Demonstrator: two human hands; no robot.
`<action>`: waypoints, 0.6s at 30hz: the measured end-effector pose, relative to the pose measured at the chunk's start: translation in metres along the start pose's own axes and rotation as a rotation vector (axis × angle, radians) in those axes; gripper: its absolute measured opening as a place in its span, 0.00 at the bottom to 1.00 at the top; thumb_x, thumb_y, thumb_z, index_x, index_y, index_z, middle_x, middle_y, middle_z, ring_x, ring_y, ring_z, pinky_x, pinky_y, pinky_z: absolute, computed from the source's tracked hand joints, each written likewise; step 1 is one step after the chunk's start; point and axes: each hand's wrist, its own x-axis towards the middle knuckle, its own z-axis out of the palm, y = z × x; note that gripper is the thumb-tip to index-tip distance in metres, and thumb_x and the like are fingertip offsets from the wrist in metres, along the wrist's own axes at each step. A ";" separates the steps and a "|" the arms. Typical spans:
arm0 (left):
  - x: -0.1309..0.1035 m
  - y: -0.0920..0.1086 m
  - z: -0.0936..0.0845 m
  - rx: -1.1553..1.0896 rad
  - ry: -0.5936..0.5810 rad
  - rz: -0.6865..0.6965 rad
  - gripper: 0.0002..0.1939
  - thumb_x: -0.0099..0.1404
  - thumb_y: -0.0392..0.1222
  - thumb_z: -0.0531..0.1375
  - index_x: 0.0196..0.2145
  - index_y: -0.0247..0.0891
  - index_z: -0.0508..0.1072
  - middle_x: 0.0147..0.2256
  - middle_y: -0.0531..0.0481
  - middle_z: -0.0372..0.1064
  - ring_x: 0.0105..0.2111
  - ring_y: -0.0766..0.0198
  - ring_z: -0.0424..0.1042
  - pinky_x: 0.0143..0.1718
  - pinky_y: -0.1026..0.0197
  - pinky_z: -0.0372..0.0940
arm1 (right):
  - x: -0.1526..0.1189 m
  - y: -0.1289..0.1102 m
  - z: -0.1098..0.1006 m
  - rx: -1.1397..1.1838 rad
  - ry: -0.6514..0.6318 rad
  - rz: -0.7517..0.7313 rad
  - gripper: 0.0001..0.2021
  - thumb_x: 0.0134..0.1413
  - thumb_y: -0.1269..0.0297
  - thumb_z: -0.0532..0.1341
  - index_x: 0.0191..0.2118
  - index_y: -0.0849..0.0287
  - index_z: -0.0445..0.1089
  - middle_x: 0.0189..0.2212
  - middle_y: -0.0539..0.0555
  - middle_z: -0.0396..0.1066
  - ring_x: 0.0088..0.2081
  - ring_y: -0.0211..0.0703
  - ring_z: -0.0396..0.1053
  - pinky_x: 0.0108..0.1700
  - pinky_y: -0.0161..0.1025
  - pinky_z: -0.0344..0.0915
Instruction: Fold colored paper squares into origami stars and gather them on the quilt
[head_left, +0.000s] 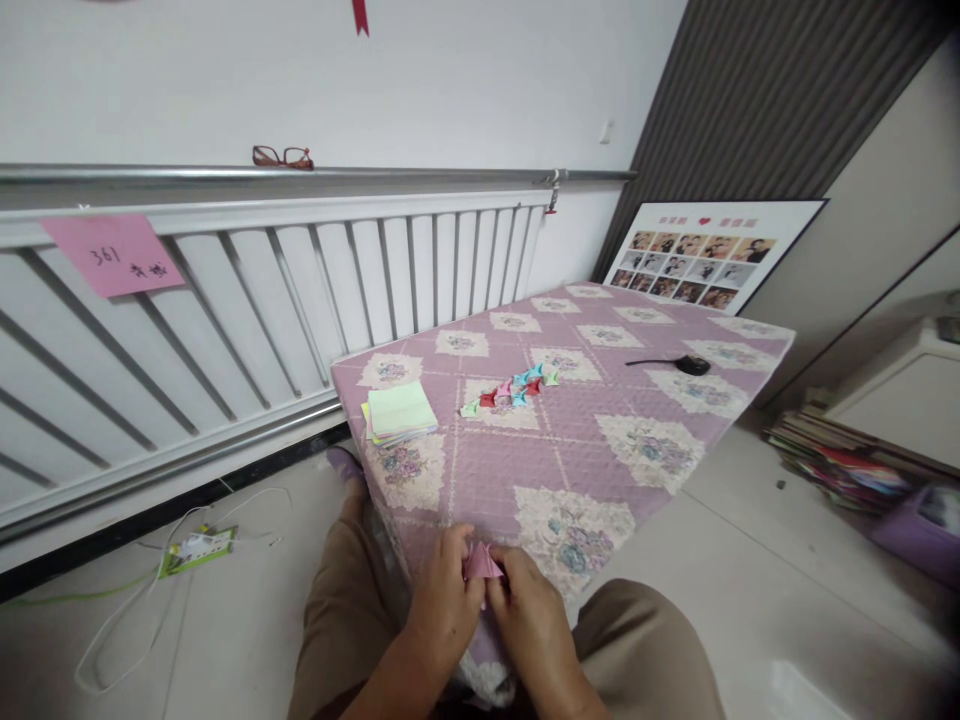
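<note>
Between my two hands, near the close edge of the table, is a small folded piece of pink paper (482, 563) with a pointed top. My left hand (448, 590) grips its left side, and my right hand (531, 598) grips its right side; the fingers of both are closed on it. Its lower part is hidden by my fingers. Farther up the cloth sits a group of several small folded paper figures (517, 390) in red, blue, pink and green. To their left lies a stack of square paper (401, 410), pale green on top with yellow showing beneath.
A floral purple cloth (480, 480) covers the table. A black object with a cord (691, 365) lies at the right. Behind stand a white radiator (300, 300), glasses (283, 157) on a pipe, and a photo board (697, 255). A power strip (199, 549) with cables is on the floor.
</note>
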 end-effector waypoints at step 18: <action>0.002 -0.007 -0.015 -0.191 -0.061 0.023 0.24 0.50 0.27 0.50 0.44 0.39 0.71 0.42 0.48 0.73 0.43 0.60 0.70 0.49 0.55 0.63 | -0.006 -0.027 -0.009 0.327 -0.070 -0.004 0.08 0.58 0.64 0.54 0.41 0.54 0.68 0.32 0.51 0.70 0.34 0.41 0.69 0.37 0.35 0.65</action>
